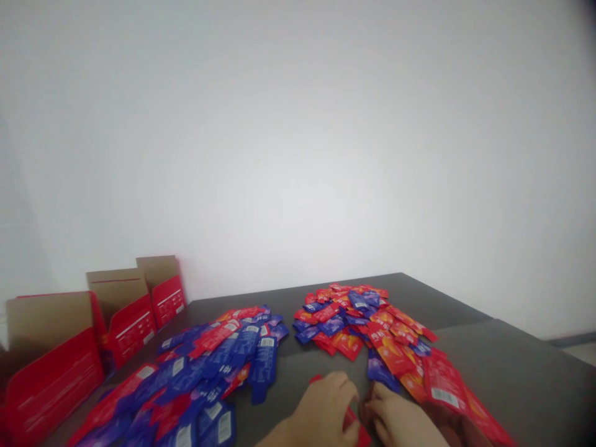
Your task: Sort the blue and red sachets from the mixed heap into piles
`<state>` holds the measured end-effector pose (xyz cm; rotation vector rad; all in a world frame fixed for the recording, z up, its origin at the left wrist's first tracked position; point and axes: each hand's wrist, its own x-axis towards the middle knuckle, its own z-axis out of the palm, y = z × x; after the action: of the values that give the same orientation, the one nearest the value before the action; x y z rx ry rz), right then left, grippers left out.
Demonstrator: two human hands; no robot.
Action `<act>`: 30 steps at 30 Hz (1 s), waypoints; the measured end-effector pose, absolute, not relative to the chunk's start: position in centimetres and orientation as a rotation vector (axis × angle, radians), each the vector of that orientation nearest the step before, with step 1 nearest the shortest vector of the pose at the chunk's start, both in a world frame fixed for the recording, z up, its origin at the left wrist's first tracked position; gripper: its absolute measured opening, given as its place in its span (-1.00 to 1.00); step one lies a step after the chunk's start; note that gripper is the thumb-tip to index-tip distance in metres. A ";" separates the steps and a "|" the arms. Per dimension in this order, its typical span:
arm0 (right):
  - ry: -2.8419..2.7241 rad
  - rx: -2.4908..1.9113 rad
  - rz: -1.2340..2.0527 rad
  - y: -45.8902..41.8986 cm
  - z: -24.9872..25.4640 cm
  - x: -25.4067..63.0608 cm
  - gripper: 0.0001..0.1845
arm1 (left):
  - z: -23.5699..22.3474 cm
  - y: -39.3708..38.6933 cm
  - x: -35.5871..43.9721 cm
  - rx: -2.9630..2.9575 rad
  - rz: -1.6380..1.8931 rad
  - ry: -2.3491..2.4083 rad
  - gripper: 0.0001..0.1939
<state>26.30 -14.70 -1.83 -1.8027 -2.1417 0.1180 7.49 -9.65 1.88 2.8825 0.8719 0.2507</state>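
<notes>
My left hand is closed around a red packet, which shows above the knuckles and below the fingers. Just beside it is my right hand, its fingers curled in towards the left hand. Whatever those right fingers hold, if anything, is hidden. To the right of the hands lies a heap of orange-red packets mixed with blue-purple packets. On the left a second heap has mostly blue packets with some red ones among them. A larger red pouch with a barcode lies next to my right hand.
Open red cardboard boxes with brown insides stand in a row along the left side. Under everything is a dark grey table, with its right edge running diagonally. A plain white wall rises behind it.
</notes>
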 end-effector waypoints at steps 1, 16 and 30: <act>-2.142 -1.805 0.121 -14.6 -1.9 26.4 -0.66 | 2.2 -9.1 6.9 2.867 0.281 0.811 -0.47; -2.244 -1.492 0.060 -15.6 0.1 25.1 -0.58 | -0.3 -7.0 5.1 2.483 0.740 1.143 -0.57; -2.011 -1.804 -0.098 -12.2 1.0 23.0 -0.66 | -0.4 -7.2 1.0 2.838 0.412 1.053 -0.85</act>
<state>23.03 -12.24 1.02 -1.8045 -2.0106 -0.0982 0.96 -7.24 -0.37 2.8383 1.0526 0.4123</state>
